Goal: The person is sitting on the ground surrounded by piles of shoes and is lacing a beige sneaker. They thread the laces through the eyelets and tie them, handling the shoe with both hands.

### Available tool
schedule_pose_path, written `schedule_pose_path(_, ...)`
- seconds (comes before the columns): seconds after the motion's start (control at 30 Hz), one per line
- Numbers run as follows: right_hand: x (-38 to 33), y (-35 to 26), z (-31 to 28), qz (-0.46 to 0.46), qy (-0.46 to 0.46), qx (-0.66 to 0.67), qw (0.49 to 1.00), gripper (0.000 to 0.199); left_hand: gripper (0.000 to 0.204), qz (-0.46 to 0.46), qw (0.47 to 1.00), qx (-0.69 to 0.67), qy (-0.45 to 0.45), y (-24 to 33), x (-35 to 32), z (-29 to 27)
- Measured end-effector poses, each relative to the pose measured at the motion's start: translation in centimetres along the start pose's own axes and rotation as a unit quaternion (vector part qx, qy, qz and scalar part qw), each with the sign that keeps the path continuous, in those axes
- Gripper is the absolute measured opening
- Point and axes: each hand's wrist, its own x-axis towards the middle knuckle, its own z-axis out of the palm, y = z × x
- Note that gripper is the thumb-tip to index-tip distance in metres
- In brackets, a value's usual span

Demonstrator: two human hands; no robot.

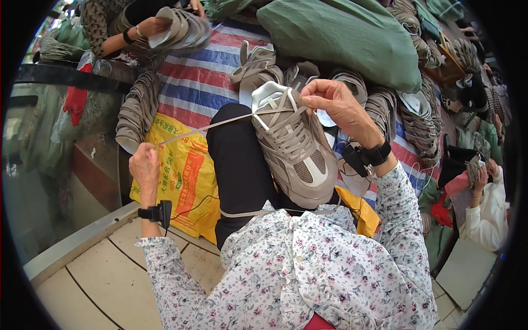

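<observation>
A grey-beige sneaker (pixel 306 175) rests on my lap, its toe toward me and its white-lined opening away from me. Laces criss-cross up its front. My left hand (pixel 144 169) is closed in a fist, left of my knee, and holds one end of the shoelace (pixel 204 128), which runs taut across to the top of the shoe. At the shoe's upper right edge, my right hand (pixel 342 113) pinches the lace beside the top eyelets, thumb and forefinger together. Exactly how the lace passes between those fingers is partly hidden.
Beyond my knees lies a striped sheet (pixel 192 71) with stacked shoe uppers (pixel 137 113) at left and more shoes (pixel 259 65) ahead. A green sack (pixel 341 41) lies at the back, a yellow bag (pixel 179 176) beside my leg. Other people (pixel 487 212) handle shoe pieces nearby.
</observation>
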Motion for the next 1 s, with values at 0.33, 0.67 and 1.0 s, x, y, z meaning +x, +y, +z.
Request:
schedule_pose_path(0.33, -1.1, -1.3, -0.4, -0.036, 0.031, -0.100, 0.994, 0.020, 0.011, -0.043, 0.997, 0.038, 0.051, -5.0, -1.2, -3.1)
schedule_pose_path(0.67, -1.5, 0.2, 3.0, -0.248, 0.036, -0.383, 0.889, 0.023, 0.010, -0.010, 0.991, -0.005, 0.132, -2.6, 1.5, -6.4)
schedule_pose_path(1.0, -1.4, 0.9, 3.4, -0.291, 0.010, -0.397, 0.871, 0.008, 0.008, -0.020, 0.989, -0.091, 0.115, 0.3, 0.7, -6.7)
